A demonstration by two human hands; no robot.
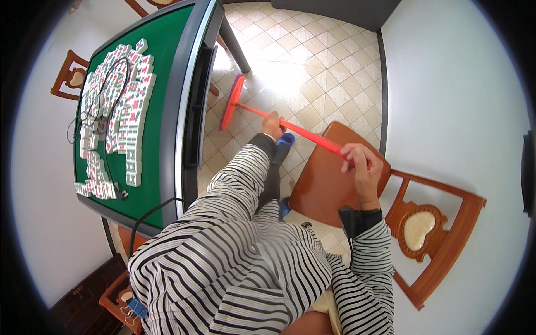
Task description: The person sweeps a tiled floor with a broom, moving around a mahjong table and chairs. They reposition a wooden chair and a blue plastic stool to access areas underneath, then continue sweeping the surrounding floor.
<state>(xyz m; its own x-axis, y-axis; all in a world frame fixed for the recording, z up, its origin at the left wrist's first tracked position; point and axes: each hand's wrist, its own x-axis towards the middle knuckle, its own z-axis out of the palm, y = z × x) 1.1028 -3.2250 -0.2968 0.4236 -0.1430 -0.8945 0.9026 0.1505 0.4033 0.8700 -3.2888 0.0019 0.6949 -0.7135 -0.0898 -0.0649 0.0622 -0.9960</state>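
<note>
A red broom-like tool (310,135) with a long handle and a wide orange-red head edged in purple bristles slants across the view. My left hand (274,125) is closed around its handle, nearer the head. At the upper end of the handle is my right hand (363,164), its fingers curled around it above a wooden chair seat (320,184). The head is beside the table, close to a dark table leg, over the tiled floor (322,63).
A mahjong table (169,83) with green felt stands at left, bearing many mahjong tiles (134,138) and a black cable (109,161). A wooden chair back (452,234) is at right by the white wall. Blue slippers (286,139) are on my feet.
</note>
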